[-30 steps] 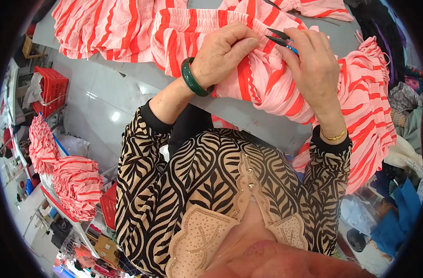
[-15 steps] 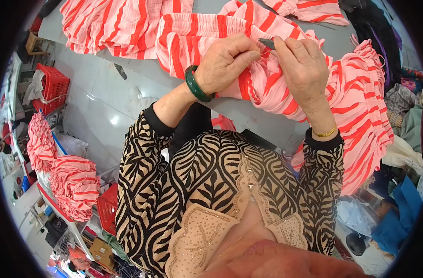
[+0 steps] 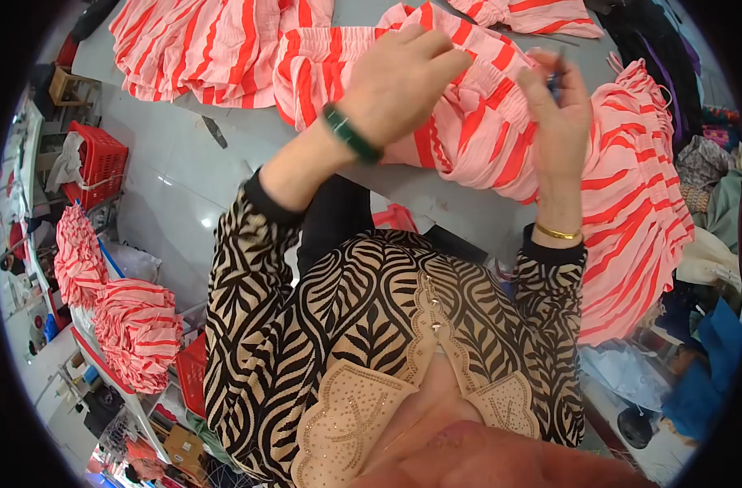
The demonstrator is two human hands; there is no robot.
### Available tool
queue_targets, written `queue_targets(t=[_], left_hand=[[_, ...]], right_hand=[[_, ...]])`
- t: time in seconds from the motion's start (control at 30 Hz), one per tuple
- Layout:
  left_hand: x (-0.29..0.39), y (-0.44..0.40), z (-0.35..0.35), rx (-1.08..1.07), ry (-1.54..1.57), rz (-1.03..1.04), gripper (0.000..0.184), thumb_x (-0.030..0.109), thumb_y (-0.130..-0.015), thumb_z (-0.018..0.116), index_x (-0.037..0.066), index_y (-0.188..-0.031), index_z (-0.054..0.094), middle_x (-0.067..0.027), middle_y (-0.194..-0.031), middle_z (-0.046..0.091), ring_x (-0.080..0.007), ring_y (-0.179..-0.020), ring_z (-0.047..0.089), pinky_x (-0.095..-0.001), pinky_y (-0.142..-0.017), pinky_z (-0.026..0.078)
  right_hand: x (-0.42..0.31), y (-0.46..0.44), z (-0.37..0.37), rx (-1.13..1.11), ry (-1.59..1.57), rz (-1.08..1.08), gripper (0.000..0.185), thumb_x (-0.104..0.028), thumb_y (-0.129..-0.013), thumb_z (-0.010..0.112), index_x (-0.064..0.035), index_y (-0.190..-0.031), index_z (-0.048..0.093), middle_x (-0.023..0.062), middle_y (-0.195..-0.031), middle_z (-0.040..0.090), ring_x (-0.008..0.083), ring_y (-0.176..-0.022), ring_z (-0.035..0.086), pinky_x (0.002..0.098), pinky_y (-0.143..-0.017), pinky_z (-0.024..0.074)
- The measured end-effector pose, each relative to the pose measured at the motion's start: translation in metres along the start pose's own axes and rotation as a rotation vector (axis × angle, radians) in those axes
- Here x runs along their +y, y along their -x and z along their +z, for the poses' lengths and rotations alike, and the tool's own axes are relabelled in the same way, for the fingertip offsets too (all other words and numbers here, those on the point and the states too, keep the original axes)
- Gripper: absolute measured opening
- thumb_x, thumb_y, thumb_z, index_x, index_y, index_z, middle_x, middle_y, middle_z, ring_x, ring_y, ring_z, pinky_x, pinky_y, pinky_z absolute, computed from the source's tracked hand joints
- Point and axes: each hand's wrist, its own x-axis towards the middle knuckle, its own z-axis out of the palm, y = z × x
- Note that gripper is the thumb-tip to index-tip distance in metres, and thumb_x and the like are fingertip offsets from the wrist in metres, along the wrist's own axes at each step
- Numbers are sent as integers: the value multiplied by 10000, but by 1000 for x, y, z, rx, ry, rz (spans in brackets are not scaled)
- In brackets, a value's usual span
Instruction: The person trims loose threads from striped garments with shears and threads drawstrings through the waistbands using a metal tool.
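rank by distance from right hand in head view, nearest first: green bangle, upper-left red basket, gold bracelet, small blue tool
1. Small blue tool: in the right hand
2. Gold bracelet: worn just behind that hand
3. Green bangle: across to the left
4. Red basket: far left side

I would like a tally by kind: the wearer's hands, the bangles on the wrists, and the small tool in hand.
Left hand and right hand: 2 hands
Green bangle and gold bangle: 2 bangles
Small tool: 1 tool
Total: 5
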Motion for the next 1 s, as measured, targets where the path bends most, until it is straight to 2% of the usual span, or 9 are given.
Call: queue_targets(t=[0.23,0.37,0.57,0.6,0.7,0.77,0.8,0.9,1.0], left_hand=[[-21,-3,53,-360,-246,74,100,157,-803,596,114,-854,669,-30,-946,624,-221,-944,597,-387,-805,454],[-26,-4,61,-298,-183,6,87,146,-792,613,95,-836,668,-36,-928,648,-244,-915,619,-375,-793,463],[-33,1,36,-133,1040,-701,78,100,-875,603,38,-859,647,-37,-793,630,-144,-713,579,-234,-721,454],[-27,1,27,-93,1167,-768,125,141,-898,594,38,-849,646,-32,-787,604,-144,-719,564,-266,-718,456],[-21,17,5,-337,1776,-334,169,168,-906,574,29,-850,652,-67,-797,616,-160,-729,570,-295,-710,456],[-2,19,-22,-668,1922,-27,186,179,-901,562,26,-838,645,-101,-807,615,-170,-747,567,-317,-696,453],[0,14,-36,-775,1704,-19,204,174,-915,563,1,-837,636,-91,-824,635,-175,-754,590,-316,-691,469],[6,0,-31,-401,749,-314,185,162,-923,573,-10,-887,632,-70,-845,657,-180,-773,618,-308,-699,487],[-17,-6,9,-224,494,-306,148,129,-883,611,6,-964,628,-98,-881,662,-213,-818,633,-316,-744,496]], right_hand=[[68,21,3,7,171,72,250,-121,-816,756,-8,-983,608,-41,-814,560,33,-702,466,200,-619,420],[75,23,0,5,192,55,256,-132,-814,759,-5,-974,604,-36,-825,590,34,-723,489,201,-643,435],[72,26,-4,15,133,39,241,-127,-821,753,-6,-962,599,-37,-835,590,38,-725,487,202,-650,432],[72,27,-5,18,128,41,240,-130,-823,751,-6,-961,599,-35,-837,590,38,-728,491,201,-655,434],[73,25,-2,14,96,19,234,-135,-833,746,-5,-959,599,-27,-845,595,39,-742,506,200,-670,443],[76,25,-3,22,56,-12,227,-137,-841,741,-4,-961,600,-20,-855,602,39,-754,520,199,-682,452],[75,26,-4,21,46,39,220,-132,-845,737,-5,-962,602,-18,-861,607,40,-759,525,198,-687,454],[70,26,-5,12,9,114,198,-119,-854,726,-8,-966,607,-15,-873,614,40,-766,534,195,-697,459],[73,26,-4,19,-12,58,182,-107,-859,719,-10,-969,610,-18,-870,611,38,-763,530,192,-695,456]])
